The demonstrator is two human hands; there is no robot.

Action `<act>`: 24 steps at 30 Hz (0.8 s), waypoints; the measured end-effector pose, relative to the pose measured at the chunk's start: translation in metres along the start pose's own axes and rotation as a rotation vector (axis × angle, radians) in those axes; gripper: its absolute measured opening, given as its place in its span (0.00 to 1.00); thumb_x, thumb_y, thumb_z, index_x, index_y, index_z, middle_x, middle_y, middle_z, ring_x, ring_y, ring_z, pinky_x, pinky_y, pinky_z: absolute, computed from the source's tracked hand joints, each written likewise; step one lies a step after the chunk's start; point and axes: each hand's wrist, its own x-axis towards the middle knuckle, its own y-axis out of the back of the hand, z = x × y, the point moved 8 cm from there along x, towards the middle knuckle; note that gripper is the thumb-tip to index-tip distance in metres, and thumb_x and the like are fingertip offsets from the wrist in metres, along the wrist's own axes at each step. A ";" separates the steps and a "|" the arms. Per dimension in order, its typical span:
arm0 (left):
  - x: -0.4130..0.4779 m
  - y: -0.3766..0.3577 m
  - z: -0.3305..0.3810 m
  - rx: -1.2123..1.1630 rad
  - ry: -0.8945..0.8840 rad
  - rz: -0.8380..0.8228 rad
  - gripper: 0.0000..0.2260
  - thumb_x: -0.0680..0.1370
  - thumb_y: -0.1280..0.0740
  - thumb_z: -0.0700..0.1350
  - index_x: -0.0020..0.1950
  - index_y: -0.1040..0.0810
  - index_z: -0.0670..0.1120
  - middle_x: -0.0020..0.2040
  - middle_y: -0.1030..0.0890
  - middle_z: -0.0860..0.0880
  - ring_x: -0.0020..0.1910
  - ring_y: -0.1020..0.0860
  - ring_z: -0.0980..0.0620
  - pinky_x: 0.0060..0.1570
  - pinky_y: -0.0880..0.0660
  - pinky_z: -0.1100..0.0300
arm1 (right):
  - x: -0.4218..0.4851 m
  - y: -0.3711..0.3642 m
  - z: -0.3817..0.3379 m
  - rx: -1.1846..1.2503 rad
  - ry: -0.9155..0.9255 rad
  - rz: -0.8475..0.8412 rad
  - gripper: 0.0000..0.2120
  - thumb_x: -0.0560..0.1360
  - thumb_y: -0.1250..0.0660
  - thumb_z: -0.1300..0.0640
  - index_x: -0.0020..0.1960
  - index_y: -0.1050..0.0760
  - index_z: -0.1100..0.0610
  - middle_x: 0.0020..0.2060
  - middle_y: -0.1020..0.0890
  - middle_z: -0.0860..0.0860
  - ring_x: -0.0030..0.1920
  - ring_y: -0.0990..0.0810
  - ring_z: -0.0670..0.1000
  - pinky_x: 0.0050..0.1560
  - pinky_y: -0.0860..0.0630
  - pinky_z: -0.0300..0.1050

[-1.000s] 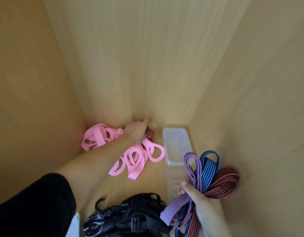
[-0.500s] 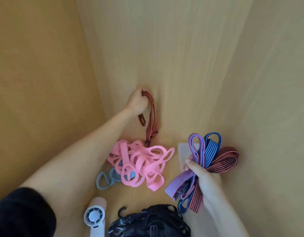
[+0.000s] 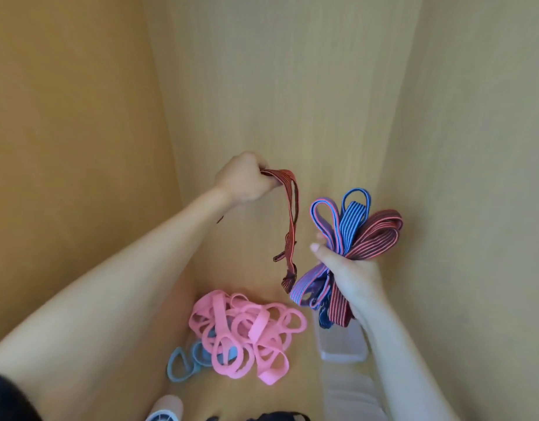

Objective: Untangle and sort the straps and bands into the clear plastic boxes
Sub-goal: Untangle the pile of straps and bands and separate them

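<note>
Well below your left hand [image 3: 247, 177], blue bands [image 3: 183, 364] peek from under a heap of pink bands [image 3: 247, 329]. That hand is fisted round a dark red striped strap [image 3: 292, 226], which dangles just beside your right hand [image 3: 347, 268]. The right hand clutches a bunch of striped straps [image 3: 356, 226]; under its wrist sits what looks like a clear plastic box [image 3: 341, 344].

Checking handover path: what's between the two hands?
Head view: only the red strap, hanging from the left hand. The right hand grips a striped bundle.
</note>
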 end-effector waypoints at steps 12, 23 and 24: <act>-0.044 0.000 0.022 -0.034 0.133 -0.131 0.31 0.73 0.39 0.75 0.32 0.34 0.47 0.28 0.35 0.51 0.29 0.37 0.47 0.33 0.36 0.57 | 0.005 -0.035 -0.035 -0.126 0.089 -0.116 0.15 0.62 0.17 0.49 0.45 0.17 0.50 0.37 0.15 0.38 0.43 0.17 0.46 0.57 0.20 0.51; -0.052 -0.025 0.038 -0.342 0.123 -0.401 0.09 0.83 0.39 0.48 0.43 0.31 0.49 0.29 0.38 0.50 0.25 0.44 0.53 0.24 0.46 0.65 | 0.012 -0.045 -0.016 -0.025 0.016 -0.131 0.16 0.61 0.17 0.51 0.41 0.21 0.54 0.33 0.20 0.45 0.39 0.20 0.51 0.57 0.19 0.59; -0.052 -0.027 0.037 -0.347 0.132 -0.414 0.08 0.83 0.39 0.48 0.45 0.31 0.49 0.29 0.39 0.51 0.25 0.45 0.53 0.24 0.47 0.65 | 0.014 -0.047 -0.014 -0.045 -0.001 -0.141 0.18 0.59 0.16 0.50 0.41 0.20 0.54 0.32 0.19 0.44 0.38 0.20 0.51 0.57 0.19 0.60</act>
